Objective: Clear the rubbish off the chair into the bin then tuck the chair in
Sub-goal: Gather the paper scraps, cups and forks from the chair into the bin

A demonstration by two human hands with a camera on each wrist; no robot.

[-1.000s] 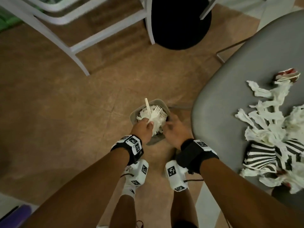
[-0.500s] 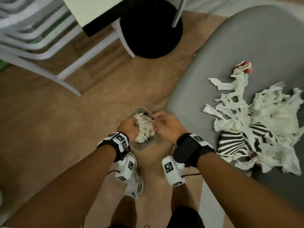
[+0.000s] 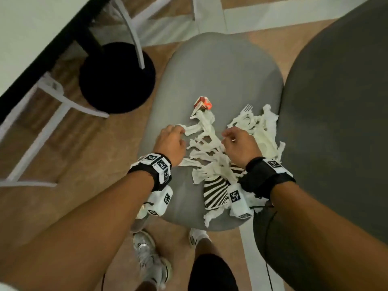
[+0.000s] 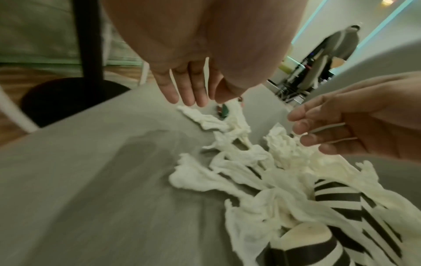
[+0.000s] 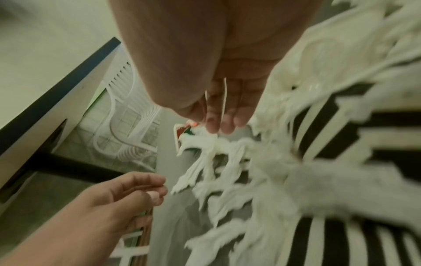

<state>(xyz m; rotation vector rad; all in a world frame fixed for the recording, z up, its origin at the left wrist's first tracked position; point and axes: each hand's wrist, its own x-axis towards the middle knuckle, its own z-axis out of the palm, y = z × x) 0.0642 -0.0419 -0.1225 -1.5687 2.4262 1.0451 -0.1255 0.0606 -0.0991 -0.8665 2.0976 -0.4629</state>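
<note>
Head view first, reading from the left: the black round table base (image 3: 116, 77) stands on the wooden floor, and just right of it is the grey chair seat (image 3: 220, 68), which is far from clear. Our left hand (image 3: 171, 141) hovers at the left edge of the litter with the grip relaxed, fingers nearly straight and holding nothing, fingertips just touching the nearest torn tissue strip (image 3: 194, 129). Further right lie the rest of the shredded tissue (image 3: 210, 162), a crumpled red-and-white wrapper (image 3: 202, 102) at the far end, a black-and-white striped paper cup (image 3: 216, 191) near the front edge, and a white plastic fork (image 3: 246, 108) half buried in tissue. Our right hand (image 3: 241, 143) hangs over the right part of the heap, fingers loosely curved and apart; the left wrist view shows them empty above the tissue.

We judge the task to be at an early to middle stage: most of the rubbish still sits on the seat, the bin is not in view now, and the chair is not tucked under the counter (image 3: 31, 34) at upper left.

Against the earlier frames, both hands have left the small bin on the floor, where they were pressing tissue and cutlery down, and have come up over the seat. The head has swung right as well, so the chair now fills the middle of the view.
</note>
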